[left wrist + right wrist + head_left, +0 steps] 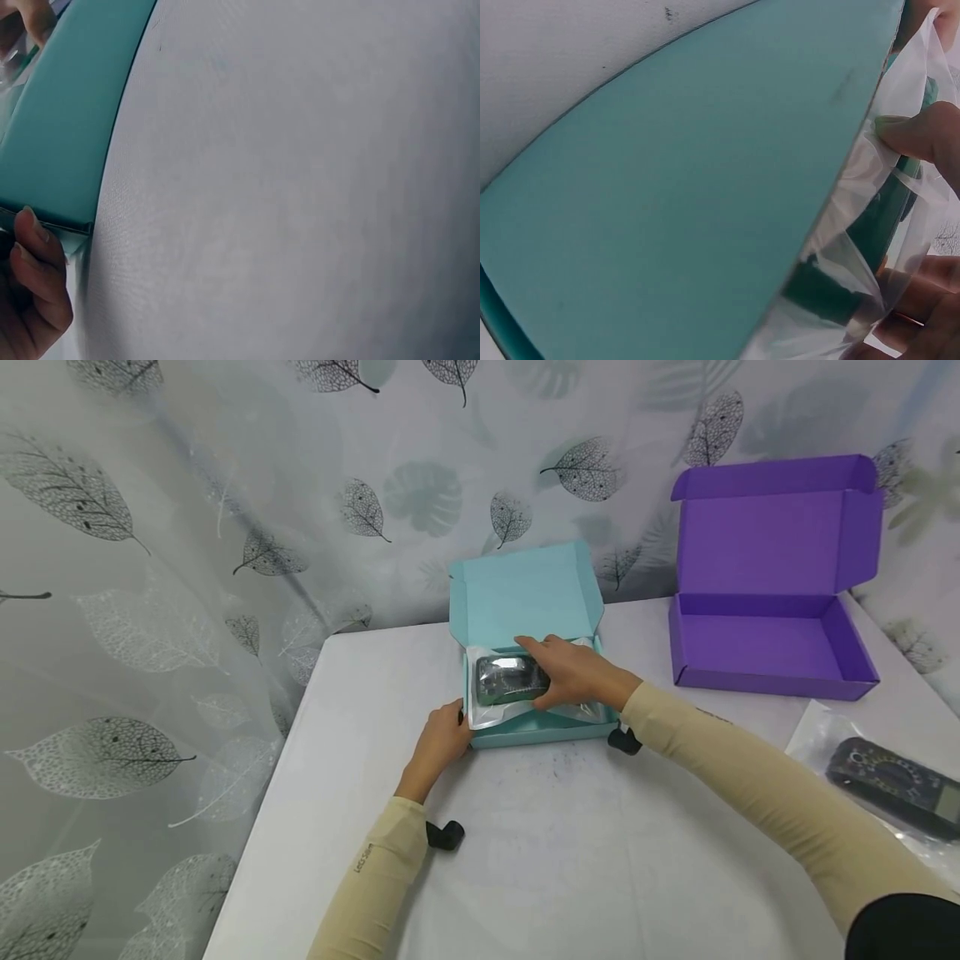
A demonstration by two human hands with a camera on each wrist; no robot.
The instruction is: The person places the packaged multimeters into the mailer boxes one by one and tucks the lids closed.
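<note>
An open teal box (540, 737) sits mid-table with its lid (525, 593) upright. Half inside it lies a dark meter in a clear plastic bag (504, 681). My right hand (546, 675) reaches over the box and grips the bagged meter from above. In the right wrist view, its thumb (922, 133) presses the plastic bag (855, 255) beside the teal wall (705, 187). My left hand (453, 727) holds the box's front left corner. In the left wrist view, its curled fingers (36, 259) sit at the edge of the teal wall (67, 127).
An open purple box (772, 610) stands at the back right of the white table (570, 843). A second bagged meter (892, 781) lies at the right edge. A leaf-patterned curtain (225, 527) hangs behind and to the left.
</note>
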